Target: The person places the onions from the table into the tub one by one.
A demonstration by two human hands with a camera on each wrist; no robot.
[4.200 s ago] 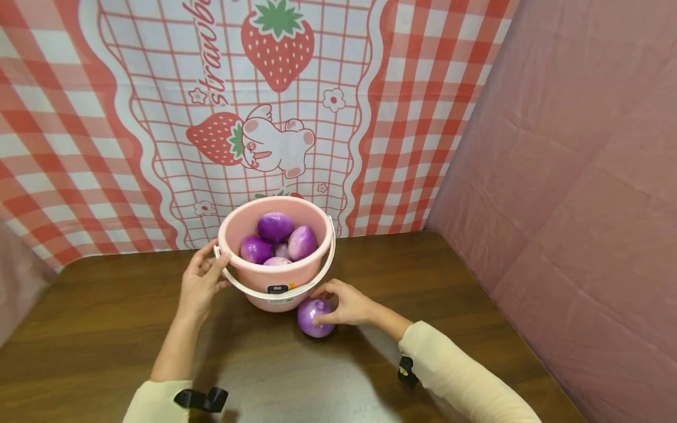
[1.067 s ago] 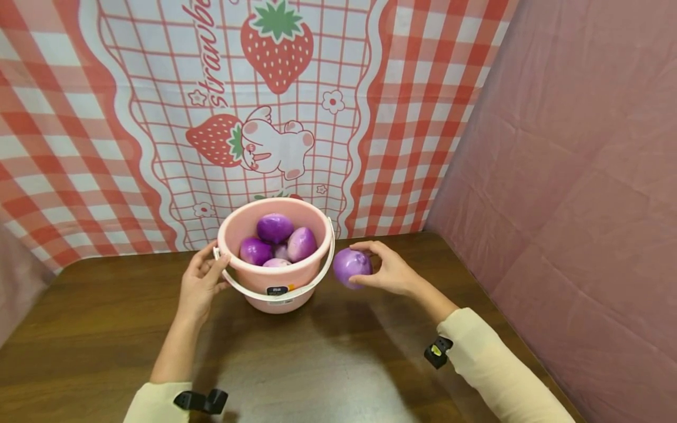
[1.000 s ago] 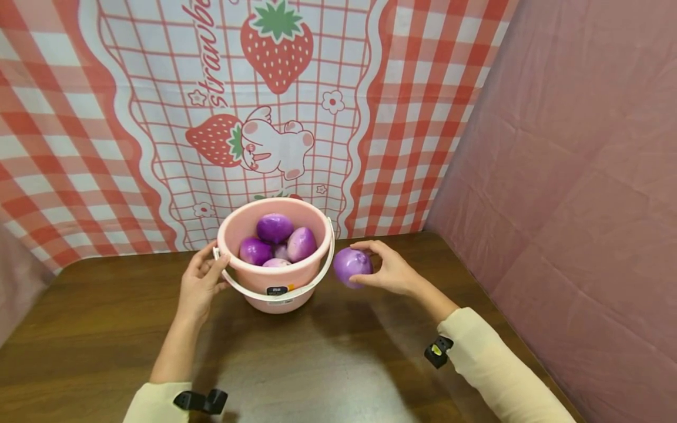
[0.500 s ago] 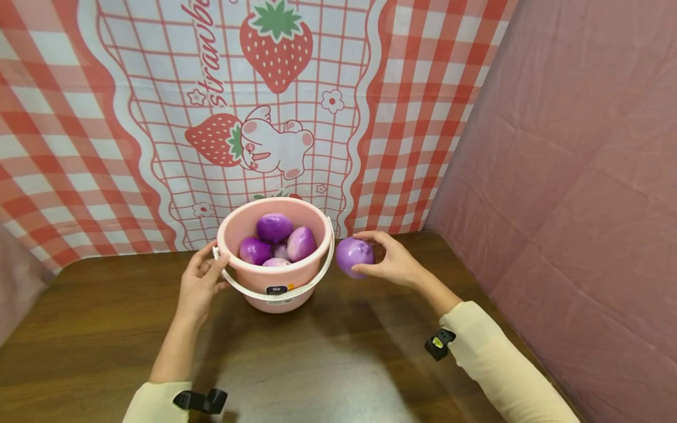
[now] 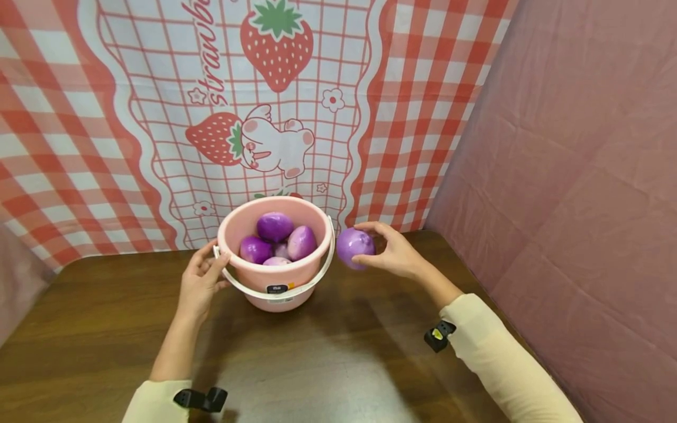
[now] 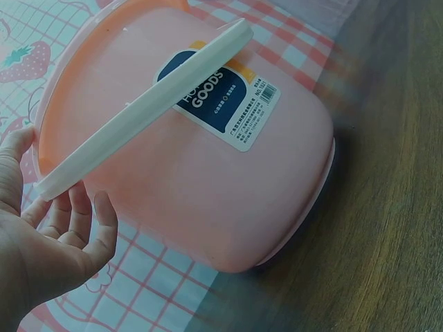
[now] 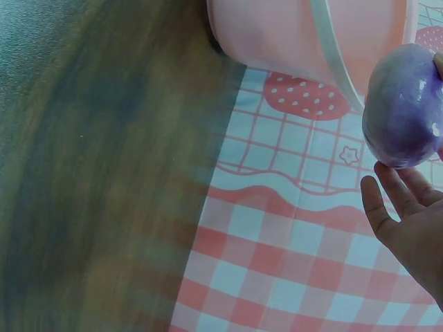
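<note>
A pink bucket (image 5: 277, 282) with a white handle (image 5: 285, 294) stands upright on the table, several purple onions (image 5: 275, 227) inside it. My left hand (image 5: 200, 285) grips the bucket's left side at the rim, thumb over the edge near the handle's end; the left wrist view shows the fingers of that hand (image 6: 55, 256) below the handle. To the right of the bucket my right hand (image 5: 394, 252) holds another shiny purple onion (image 5: 355, 247) between thumb and fingers, raised above the table. In the right wrist view this onion (image 7: 401, 107) overlaps the bucket's rim.
The brown wooden table (image 5: 296, 376) reaches back to a red-and-white checked cloth (image 5: 407, 117) with strawberry prints. A plain pink cloth (image 5: 582, 176) hangs along the right side. Black bands with small devices sit on both sleeves.
Four seconds ago the onion was on the table in front of the bucket; my right hand has lifted it rightward and, lately, a little higher. The left hand and the bucket stay put.
</note>
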